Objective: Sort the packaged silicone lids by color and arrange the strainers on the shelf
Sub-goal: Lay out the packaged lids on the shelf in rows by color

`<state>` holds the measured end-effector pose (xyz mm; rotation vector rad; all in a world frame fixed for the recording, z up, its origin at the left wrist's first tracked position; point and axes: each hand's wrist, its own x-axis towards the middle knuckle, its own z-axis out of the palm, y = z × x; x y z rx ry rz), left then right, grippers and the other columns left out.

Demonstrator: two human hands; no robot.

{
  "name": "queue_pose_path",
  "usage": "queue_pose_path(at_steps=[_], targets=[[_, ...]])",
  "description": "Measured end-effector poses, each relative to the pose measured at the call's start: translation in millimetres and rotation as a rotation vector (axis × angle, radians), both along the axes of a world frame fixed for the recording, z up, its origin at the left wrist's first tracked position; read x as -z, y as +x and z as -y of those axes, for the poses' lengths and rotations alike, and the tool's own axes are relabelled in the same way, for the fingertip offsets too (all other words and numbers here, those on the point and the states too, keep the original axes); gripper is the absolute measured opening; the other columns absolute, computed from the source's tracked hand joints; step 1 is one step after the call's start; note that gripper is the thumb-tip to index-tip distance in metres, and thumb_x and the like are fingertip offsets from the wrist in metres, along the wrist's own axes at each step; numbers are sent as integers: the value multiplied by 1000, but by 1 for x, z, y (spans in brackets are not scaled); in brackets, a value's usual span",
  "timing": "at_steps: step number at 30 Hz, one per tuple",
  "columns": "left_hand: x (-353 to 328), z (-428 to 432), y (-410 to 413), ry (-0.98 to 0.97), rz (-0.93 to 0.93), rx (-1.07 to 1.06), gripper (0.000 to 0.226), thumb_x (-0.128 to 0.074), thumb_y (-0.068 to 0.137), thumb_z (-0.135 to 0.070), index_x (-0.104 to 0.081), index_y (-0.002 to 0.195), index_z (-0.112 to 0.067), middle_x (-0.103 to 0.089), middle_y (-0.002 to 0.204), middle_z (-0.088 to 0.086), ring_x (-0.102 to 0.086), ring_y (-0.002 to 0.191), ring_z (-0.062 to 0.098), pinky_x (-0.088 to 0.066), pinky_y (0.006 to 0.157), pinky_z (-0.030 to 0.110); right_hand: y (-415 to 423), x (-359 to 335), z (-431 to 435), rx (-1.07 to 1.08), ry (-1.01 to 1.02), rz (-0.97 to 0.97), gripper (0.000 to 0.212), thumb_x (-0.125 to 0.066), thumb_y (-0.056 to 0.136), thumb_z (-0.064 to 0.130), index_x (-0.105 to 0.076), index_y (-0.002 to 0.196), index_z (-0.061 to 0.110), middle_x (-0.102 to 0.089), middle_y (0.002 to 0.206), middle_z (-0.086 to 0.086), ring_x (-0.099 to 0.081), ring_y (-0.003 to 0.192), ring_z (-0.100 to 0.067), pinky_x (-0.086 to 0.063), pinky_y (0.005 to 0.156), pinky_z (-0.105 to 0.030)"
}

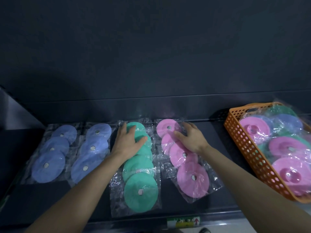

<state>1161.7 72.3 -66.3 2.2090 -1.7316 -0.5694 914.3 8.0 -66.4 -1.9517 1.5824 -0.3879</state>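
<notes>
On the dark shelf, the left hand lies spread flat on the green lid packs while the right hand, fingers spread, presses the pink lid packs.

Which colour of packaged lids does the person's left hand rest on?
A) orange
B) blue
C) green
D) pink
C: the left hand lies on the row of green lids, while the right hand rests on the pink lids. The blue lids lie further left with no hand on them.
</notes>
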Motion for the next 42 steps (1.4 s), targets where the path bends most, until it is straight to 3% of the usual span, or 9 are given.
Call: queue_pose_path(at_steps=[4,9,15,20,24,27,32,38,42], targets=[[0,1,3,10,23,35,76,-50,86,-59,-29,146,-18,-2,159,13,-8,146,30,-15,118,40,1,1,7,-83,19,-15,64,-52,87,52,-39,140,19,-41,144,-6,-43,128,-25,-36,105,-34],[-7,-3,0,-73,143,129,75,-50,86,-59,-28,147,-20,-1,159,12,-1,146,28,-7,119,41,-11,-7,1,-161,-35,4,71,-52,87,54,-34,145,17,-22,156,-5,-15,145,-15,-20,116,-32],[-15,-8,-28,-39,143,400,67,-41,94,-53,-23,149,-21,-5,160,4,6,147,21,-1,118,36,-41,-17,-53,-331,-88,-94,80,-45,75,76,-30,144,37,-12,159,2,-1,147,-22,-10,117,-51],[-18,2,-49,-4,172,468,53,-27,100,-44,-26,148,-22,-13,159,5,-2,147,25,-4,118,37,-60,-4,-93,-330,-27,-108,91,-60,71,70,-23,147,36,2,159,1,14,144,-15,4,119,-38],[-17,13,-61,53,184,546,50,-26,102,-37,-29,148,-17,-19,158,6,-11,146,23,-7,119,34,-53,5,-109,-265,-38,-198,93,-60,73,67,-17,148,35,5,159,-3,6,146,-27,-3,119,-42],[-15,18,-68,48,137,572,49,-27,102,-33,-28,148,-14,-18,158,5,-15,145,18,-6,116,28,-41,9,-119,-176,-88,-214,89,-53,77,69,-14,149,33,0,158,-9,2,144,-33,4,119,-42],[-14,22,-73,8,109,594,47,-29,102,-29,-32,146,-13,-19,158,5,-15,144,17,-5,111,20,-22,15,-129,-36,-112,-242,89,-46,78,71,-12,149,29,-4,157,-8,-3,144,-35,-1,119,-46],[-11,17,-67,-9,186,589,49,-29,102,-30,-27,148,-14,-19,158,6,-16,145,20,-9,116,29,-5,18,-128,27,-111,-232,92,-42,78,74,-11,149,23,-2,156,-10,2,143,-36,1,118,-46],[-10,15,-66,-13,183,543,55,-34,99,-43,-29,148,-18,-18,158,7,-18,144,23,-16,117,37,-6,14,-123,-52,-136,-221,92,-42,79,73,-13,149,21,-6,157,-8,4,144,-33,8,118,-44]])
